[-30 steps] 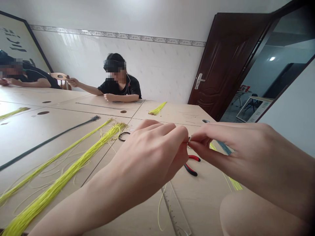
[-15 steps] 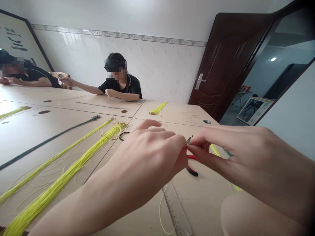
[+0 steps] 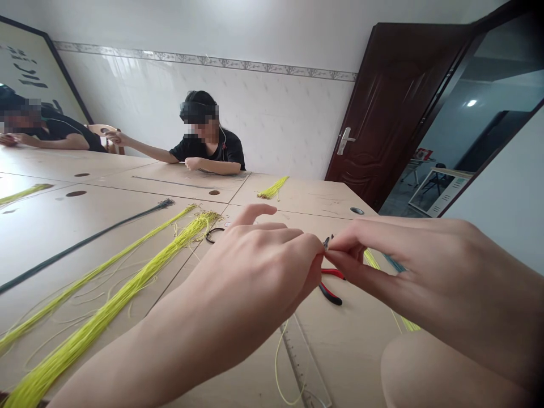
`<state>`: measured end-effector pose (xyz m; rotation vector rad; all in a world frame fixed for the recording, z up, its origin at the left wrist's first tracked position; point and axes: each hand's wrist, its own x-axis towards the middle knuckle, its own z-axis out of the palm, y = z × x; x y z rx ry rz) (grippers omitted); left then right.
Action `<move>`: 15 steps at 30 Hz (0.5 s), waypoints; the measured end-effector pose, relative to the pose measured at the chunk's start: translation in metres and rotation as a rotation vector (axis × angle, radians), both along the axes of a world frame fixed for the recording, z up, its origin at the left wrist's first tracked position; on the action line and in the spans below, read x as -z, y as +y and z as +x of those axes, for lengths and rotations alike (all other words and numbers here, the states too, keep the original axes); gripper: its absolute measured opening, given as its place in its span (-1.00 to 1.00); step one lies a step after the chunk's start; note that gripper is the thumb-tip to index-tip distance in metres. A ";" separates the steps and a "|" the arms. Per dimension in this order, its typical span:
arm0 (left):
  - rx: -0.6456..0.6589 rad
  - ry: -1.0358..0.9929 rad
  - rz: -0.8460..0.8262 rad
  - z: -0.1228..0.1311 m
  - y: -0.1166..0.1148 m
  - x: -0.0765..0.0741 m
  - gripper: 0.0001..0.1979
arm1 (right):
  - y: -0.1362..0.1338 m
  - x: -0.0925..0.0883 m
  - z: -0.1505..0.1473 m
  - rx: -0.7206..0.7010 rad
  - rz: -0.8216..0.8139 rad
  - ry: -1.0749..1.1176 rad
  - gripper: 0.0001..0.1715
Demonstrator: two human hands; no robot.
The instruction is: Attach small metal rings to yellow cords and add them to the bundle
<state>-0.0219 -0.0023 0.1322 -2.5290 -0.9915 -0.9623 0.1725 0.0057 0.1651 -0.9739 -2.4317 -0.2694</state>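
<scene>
My left hand (image 3: 272,266) and my right hand (image 3: 395,260) meet at their pinched fingertips over the table. A thin yellow cord (image 3: 276,365) loops up from the table and passes out of sight behind my left hand, which is closed on it. Whatever lies between my right thumb and forefinger is too small to make out. Just below the fingertips are pliers with red and black handles (image 3: 331,294), lying on the table, their metal jaws partly hidden by my hands. A clear ruler (image 3: 308,360) rests beneath my left wrist, beside the cord's loop.
Long bundles of yellow cord (image 3: 127,289) and a dark grey cord bundle (image 3: 89,243) stretch across the left of the table. Farther back lie a short yellow bundle (image 3: 274,187) and a roll of tape (image 3: 357,211). A person in black (image 3: 208,144) sits opposite; another sits far left.
My hands stay almost in place, fingertips still together, with only a very slight shift. The person opposite has moved a hand slightly. The pliers and cord bundles look unmoved.
</scene>
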 end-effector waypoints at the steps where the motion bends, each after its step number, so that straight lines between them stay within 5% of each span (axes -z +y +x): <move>1: -0.001 0.008 0.004 -0.001 0.000 0.000 -0.86 | 0.000 0.001 0.001 -0.002 0.021 0.007 -0.77; 15: 0.053 -0.063 -0.037 0.005 0.000 -0.008 -0.90 | -0.001 0.004 0.004 -0.041 0.058 0.059 -0.77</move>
